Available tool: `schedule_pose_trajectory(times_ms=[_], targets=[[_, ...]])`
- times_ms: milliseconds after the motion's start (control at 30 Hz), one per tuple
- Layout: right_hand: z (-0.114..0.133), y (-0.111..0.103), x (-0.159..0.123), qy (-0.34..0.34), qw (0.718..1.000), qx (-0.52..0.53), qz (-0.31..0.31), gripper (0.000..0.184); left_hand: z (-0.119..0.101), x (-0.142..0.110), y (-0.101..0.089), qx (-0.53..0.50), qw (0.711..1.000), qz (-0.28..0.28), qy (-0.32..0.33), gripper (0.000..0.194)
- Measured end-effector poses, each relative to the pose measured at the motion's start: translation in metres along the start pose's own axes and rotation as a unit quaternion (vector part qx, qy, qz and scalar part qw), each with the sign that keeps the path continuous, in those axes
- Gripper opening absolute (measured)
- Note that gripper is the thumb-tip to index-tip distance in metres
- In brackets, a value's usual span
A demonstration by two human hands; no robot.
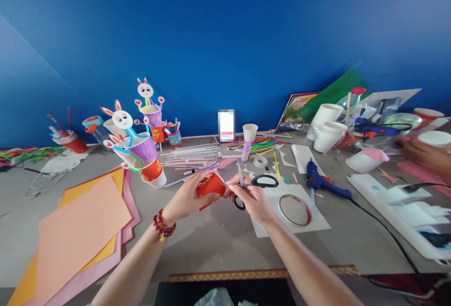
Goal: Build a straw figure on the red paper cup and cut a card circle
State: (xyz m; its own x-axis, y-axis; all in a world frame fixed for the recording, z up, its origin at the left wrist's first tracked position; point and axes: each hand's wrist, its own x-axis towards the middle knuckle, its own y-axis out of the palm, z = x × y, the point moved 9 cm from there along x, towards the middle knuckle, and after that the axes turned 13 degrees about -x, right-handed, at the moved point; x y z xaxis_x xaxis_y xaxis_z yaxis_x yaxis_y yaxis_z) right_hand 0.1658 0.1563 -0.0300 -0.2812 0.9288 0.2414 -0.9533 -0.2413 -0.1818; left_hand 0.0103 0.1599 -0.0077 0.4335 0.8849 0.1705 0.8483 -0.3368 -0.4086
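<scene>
In the middle of the table my left hand [188,195] is wrapped round a red paper cup [212,185] with yellow lettering, tipped on its side. My right hand [255,200] is closed on a pair of black-handled scissors [265,181], beside the cup's right end. One blade points up and away from me, and the handle loops are spread apart. The fingertips of my right hand meet the cup's edge, and what exactly they pinch there is hidden. Behind the hands lie a pink paper piece [227,162] and a purple glue stick [245,152].
Rabbit-faced paper cup figures [143,146] stand left of my hands. Coloured paper sheets [84,231] lie front left. To the right are a tape roll [295,210], a blue glue gun [324,181] with its cord, and a power strip [391,217]. Another person's hand [419,156] shows far right.
</scene>
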Motion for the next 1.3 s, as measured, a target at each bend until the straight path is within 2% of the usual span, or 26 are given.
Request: schedule_pose_trajectory(times_ms=[200,333,433,533,767,1000,1100,1200,1300], targets=[[-0.001,-0.006,-0.001,0.006,0.994,-0.107,-0.004,0.015,-0.001,0.001,0.007,0.04,0.999,-0.026,0.015,0.056],[0.014,-0.014,0.002,-0.045,0.98,-0.193,-0.03,0.02,-0.009,0.001,0.003,0.054,0.997,-0.04,0.028,0.057],[0.018,-0.015,0.002,-0.068,0.981,-0.178,-0.038,0.019,-0.01,0.0,0.003,0.066,0.997,-0.037,0.026,0.058],[0.009,-0.008,0.001,-0.042,0.986,-0.162,-0.003,0.019,-0.007,-0.001,0.003,0.092,0.995,-0.028,0.016,0.057],[0.013,-0.001,0.003,-0.065,0.971,-0.217,0.073,0.03,-0.003,0.0,0.004,0.105,0.994,0.014,0.008,0.054],[0.003,0.004,0.0,-0.022,0.973,-0.169,0.157,0.024,0.006,-0.001,0.013,0.047,0.989,0.136,-0.016,0.049],[0.004,-0.002,0.002,-0.014,0.988,-0.121,0.1,0.024,0.011,0.002,0.009,-0.1,0.987,0.118,-0.043,0.054],[-0.001,-0.019,0.004,0.014,0.998,-0.06,-0.02,0.025,0.011,0.006,0.003,-0.296,0.953,0.052,-0.031,0.07],[-0.01,-0.031,0.002,0.036,0.994,-0.022,-0.104,0.024,0.014,0.009,0.003,-0.382,0.924,0.008,-0.017,0.087]])
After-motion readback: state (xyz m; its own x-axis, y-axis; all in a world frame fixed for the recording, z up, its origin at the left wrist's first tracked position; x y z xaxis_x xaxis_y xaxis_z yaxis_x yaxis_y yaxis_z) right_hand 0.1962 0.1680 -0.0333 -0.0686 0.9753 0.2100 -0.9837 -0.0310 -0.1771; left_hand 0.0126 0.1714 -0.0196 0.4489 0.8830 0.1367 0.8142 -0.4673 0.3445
